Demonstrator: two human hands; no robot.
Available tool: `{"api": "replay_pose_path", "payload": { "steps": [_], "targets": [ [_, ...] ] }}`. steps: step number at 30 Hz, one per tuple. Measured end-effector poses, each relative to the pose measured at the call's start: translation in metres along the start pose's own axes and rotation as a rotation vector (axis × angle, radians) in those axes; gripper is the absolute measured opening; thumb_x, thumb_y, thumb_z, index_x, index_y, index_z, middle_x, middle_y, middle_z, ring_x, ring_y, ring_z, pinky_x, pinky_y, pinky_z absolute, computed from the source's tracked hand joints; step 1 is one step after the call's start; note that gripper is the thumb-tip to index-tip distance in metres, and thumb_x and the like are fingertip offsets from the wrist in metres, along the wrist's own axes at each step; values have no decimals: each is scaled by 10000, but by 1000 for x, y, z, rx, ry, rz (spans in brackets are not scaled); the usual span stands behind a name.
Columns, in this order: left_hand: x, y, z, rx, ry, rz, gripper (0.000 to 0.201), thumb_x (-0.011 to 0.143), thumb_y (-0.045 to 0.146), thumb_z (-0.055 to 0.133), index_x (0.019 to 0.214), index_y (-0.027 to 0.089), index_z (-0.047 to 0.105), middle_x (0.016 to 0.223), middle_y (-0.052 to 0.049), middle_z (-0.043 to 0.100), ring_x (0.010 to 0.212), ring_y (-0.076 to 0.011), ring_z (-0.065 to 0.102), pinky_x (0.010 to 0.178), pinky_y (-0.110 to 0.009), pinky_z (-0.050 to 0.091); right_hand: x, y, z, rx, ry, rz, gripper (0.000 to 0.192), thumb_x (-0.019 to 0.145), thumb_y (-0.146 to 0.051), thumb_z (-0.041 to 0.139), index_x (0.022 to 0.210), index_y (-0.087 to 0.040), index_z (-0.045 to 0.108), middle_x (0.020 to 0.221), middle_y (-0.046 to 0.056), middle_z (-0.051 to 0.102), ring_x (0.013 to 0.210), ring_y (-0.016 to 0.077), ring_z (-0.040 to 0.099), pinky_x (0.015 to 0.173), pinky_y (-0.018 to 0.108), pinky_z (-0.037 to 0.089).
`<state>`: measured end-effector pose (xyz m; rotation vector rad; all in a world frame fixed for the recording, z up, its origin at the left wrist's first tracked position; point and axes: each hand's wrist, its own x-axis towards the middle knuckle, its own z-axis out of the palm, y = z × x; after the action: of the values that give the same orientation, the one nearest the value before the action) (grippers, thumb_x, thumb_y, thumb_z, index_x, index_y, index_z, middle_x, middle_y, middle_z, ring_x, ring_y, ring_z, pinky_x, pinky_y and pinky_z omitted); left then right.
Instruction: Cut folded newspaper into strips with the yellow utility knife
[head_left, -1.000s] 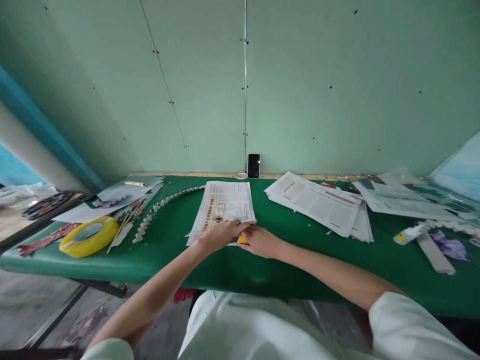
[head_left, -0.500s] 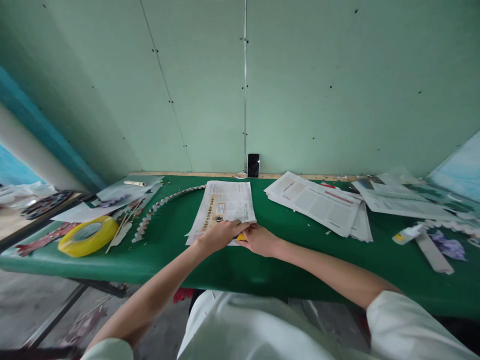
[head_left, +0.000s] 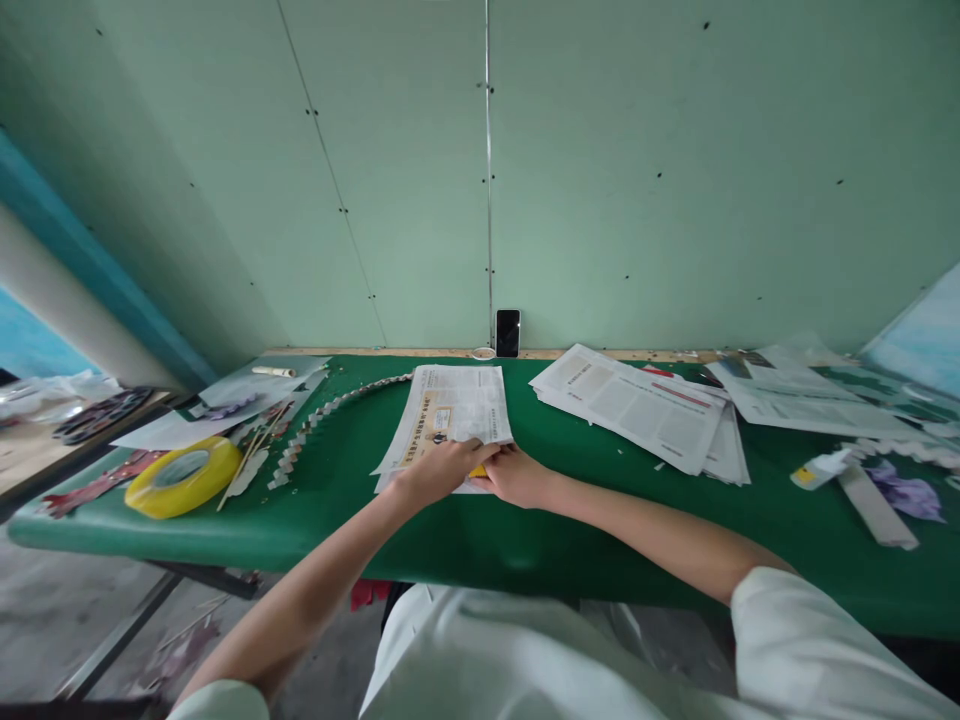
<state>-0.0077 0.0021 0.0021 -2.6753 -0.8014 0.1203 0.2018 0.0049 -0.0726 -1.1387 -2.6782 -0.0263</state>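
Note:
A stack of newspaper sheets (head_left: 457,400) lies on the green table in front of me. My left hand (head_left: 439,467) rests on its near edge, palm down, fingers stretched to the right across the paper. My right hand (head_left: 519,477) is closed at the near right corner, its fingertips touching those of the left. Between the two hands shows a small yellow object (head_left: 478,471), in the grip of my right hand. Most of it is hidden, so its kind is unclear.
Left are a folded paper chain (head_left: 322,415), a yellow tape roll (head_left: 180,478) and thin sticks (head_left: 251,455). More newspaper sheets (head_left: 637,405) lie right, beyond them a glue bottle (head_left: 821,468) and crumpled purple paper (head_left: 904,492). A phone (head_left: 508,333) leans on the wall.
My view has shifted slightly. Both hands stay at the near edge of the newspaper, and a little less of the yellow object's dark part shows between them.

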Motion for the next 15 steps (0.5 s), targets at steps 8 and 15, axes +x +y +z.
{"api": "replay_pose_path", "payload": {
  "steps": [8,15],
  "targets": [
    [0,1,0,-51,26,-33,890,1027,68,583,1783,334,196,1376,-106,729,1034,-212,797,917,-295,617,1,-4,-4,-72,-46,3,574,1153,-514,537,1472,-63,694,1455,285,716,1381,438,672,1173,585,494],
    [-25,17,21,-161,413,-221,410,1102,179,510,1510,214,541,1254,-154,716,1180,-319,712,1039,-489,609,2,2,11,5,41,-8,556,1152,-515,540,1522,-117,658,1533,255,676,1458,421,612,1246,622,422]
  ]
}}
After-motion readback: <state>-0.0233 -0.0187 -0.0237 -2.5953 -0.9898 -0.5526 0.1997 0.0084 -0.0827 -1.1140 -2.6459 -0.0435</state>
